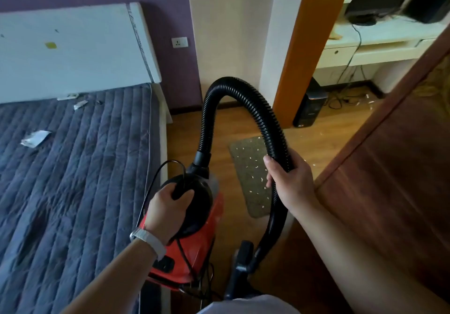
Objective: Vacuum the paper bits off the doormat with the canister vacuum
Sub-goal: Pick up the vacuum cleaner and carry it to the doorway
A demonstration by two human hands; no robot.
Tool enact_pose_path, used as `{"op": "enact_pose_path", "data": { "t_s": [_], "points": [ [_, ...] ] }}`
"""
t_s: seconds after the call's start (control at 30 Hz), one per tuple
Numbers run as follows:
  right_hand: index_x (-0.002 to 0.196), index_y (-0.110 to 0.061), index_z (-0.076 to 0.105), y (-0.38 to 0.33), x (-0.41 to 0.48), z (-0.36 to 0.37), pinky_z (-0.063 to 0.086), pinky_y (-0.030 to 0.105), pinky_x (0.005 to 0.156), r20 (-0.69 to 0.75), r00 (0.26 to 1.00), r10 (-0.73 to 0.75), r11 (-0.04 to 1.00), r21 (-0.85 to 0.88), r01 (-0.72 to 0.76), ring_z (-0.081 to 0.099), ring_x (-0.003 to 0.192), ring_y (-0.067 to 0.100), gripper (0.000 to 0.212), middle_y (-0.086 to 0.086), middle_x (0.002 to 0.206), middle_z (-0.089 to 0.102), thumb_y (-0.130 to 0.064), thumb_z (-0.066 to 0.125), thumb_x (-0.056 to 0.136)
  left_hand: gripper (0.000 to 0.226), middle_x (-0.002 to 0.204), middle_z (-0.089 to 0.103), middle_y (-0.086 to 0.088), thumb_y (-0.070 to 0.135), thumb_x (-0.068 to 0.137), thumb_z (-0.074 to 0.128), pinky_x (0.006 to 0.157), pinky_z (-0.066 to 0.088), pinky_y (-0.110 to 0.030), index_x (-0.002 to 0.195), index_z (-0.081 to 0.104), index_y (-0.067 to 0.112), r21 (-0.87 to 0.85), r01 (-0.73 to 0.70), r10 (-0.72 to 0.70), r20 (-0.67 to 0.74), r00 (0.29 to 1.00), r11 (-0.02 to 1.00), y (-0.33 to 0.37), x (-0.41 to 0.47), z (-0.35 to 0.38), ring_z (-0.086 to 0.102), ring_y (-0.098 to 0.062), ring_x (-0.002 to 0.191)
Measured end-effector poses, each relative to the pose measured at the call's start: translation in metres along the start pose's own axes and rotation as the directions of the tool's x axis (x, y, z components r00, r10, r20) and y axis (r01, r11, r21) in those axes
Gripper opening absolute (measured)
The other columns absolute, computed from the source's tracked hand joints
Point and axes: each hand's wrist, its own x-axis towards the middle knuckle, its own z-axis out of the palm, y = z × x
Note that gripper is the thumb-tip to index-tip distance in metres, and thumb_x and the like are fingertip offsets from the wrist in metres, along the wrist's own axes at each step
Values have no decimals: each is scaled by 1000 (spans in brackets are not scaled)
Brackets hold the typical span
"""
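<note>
Right of centre on the wooden floor (233, 123), at about one o'clock from the vacuum (194, 240), lies the doormat (250, 174), a grey-brown rectangle dotted with small white paper bits (256, 166); its right edge is hidden behind the hose (219, 89) and the right hand (289, 179). A few more bits lie on the floor toward two o'clock. The vacuum, red with a black top, is held at six o'clock just beside the bed edge. The left hand (168, 209) grips the black handle on top, fingers (181, 195) curled round it, with a pale band (148, 239) on the wrist. The ribbed black hose rises from the vacuum's top, arches toward twelve o'clock and comes down through the right hand, whose fingers and thumb (269, 167) are wrapped round it; below the hand the hose runs to a dark fitting (244, 255) low at six o'clock. A thin black cord (155, 179) loops at the vacuum's left side. At nine o'clock is the bed (73, 179) with a grey-blue quilted cover and paper scraps (35, 138) on it; its white headboard (73, 45) stands at ten o'clock against a purple wall carrying a socket (179, 42). At one o'clock is an orange-brown door frame (299, 45), beyond it a white counter (377, 43) and a black computer tower (309, 104) on the floor. A dark wooden panel (389, 167) fills three o'clock.
</note>
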Motion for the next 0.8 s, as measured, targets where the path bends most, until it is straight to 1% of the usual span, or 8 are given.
{"op": "enact_pose_path", "data": {
  "t_s": [0.07, 0.17, 0.27, 0.37, 0.47, 0.57, 0.7, 0.8],
  "points": [
    [94, -27, 63, 2, 37, 12, 53, 37, 51, 26, 1000, -6, 1000, 14, 6, 59, 50, 19, 7, -5, 58, 61, -29, 68, 90, 23, 72, 68, -1, 40, 81, 68, 61, 53, -35, 98, 68, 25, 33, 5, -5, -2, 1000, 999, 9, 33, -1, 66, -26, 71],
    [97, -25, 64, 2, 92, 25, 50, 30, 49, 50, 998, -26, 999, 46, 24, 57, 49, 18, 5, -6, 56, 60, -24, 67, 93, 20, 73, 67, -1, 32, 86, 69, 60, 48, -32, 102, 68, 22, 53, -7, 10, -41, 999, 999, 23, 81, -2, 66, -26, 73],
    [90, -22, 62, -3, 142, 41, 49, 24, 50, 68, 997, -40, 999, 28, 38, 58, 49, 17, 8, -6, 57, 61, -29, 65, 91, 20, 76, 67, -1, 34, 86, 68, 60, 49, -32, 102, 68, 21, 51, -18, 21, -64, 998, 999, 35, 123, -5, 65, -24, 73],
    [87, -21, 62, -10, 176, 63, 51, 26, 50, 76, 995, -62, 998, 22, 60, 59, 50, 17, 17, -6, 58, 62, -38, 65, 87, 17, 81, 68, 2, 33, 87, 67, 61, 49, -32, 101, 67, 22, 25, -26, 28, -69, 997, 999, 45, 160, -13, 65, -18, 77],
    [90, -21, 61, -10, 207, 88, 51, 28, 49, 94, 994, -55, 998, -25, 57, 60, 50, 16, 27, -8, 59, 63, -47, 64, 83, 12, 80, 67, 6, 32, 88, 67, 58, 45, -28, 97, 66, 24, 9, -24, 25, -73, 997, 1000, 49, 207, -20, 64, -14, 77],
    [96, -20, 61, -1, 248, 117, 52, 28, 52, 67, 998, -9, 998, -67, 14, 60, 52, 15, 19, -8, 61, 63, -36, 67, 89, 9, 76, 67, 5, 33, 88, 67, 59, 47, -30, 94, 65, 26, -4, -23, 23, -35, 999, 1000, 45, 263, -20, 64, -17, 73],
    [98, -18, 61, -1, 297, 161, 51, 22, 51, -19, 999, 40, 992, -123, -42, 60, 53, 13, 11, -4, 65, 62, -26, 67, 93, 9, 82, 68, 6, 34, 88, 66, 69, 56, -38, 91, 64, 27, -18, -26, 28, 65, 998, 999, 40, 340, -26, 64, -14, 78],
    [101, -20, 61, -10, 332, 194, 50, 24, 51, -74, 994, 79, 984, -155, -89, 61, 54, 13, 13, -2, 67, 63, -28, 67, 93, 13, 81, 68, 3, 34, 89, 65, 63, 56, -39, 92, 66, 21, -4, -71, 71, 120, 990, 997, 47, 399, -39, 65, -14, 75]
  ]
}}
